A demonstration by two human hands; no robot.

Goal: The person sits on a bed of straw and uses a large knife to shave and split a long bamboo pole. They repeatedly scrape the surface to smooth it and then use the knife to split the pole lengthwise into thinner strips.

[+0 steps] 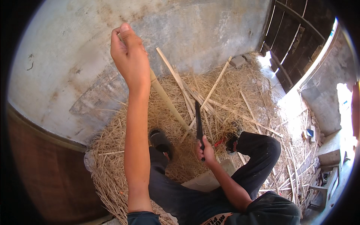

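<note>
My left hand (130, 48) is raised high, its fingers curled around the upper end of a bamboo pole (167, 98). Behind my left wrist the pole slants down toward the straw between my feet, near the blade. My right hand (206, 150) is closed on the handle of a long dark knife (198, 119), held low before my knees and pointing away from me. The blade's far end overlaps pale split bamboo strips (178, 80) in view; whether it touches them I cannot tell. My left fingertips and the pole's top are partly hidden.
Loose straw and shavings (112, 138) cover the floor. A stained wall (90, 48) stands ahead. A pale block (210, 176) lies between my legs. More strips lie at right, near a small blue-and-white object (310, 133). A dark slatted door (288, 33) is at the far right.
</note>
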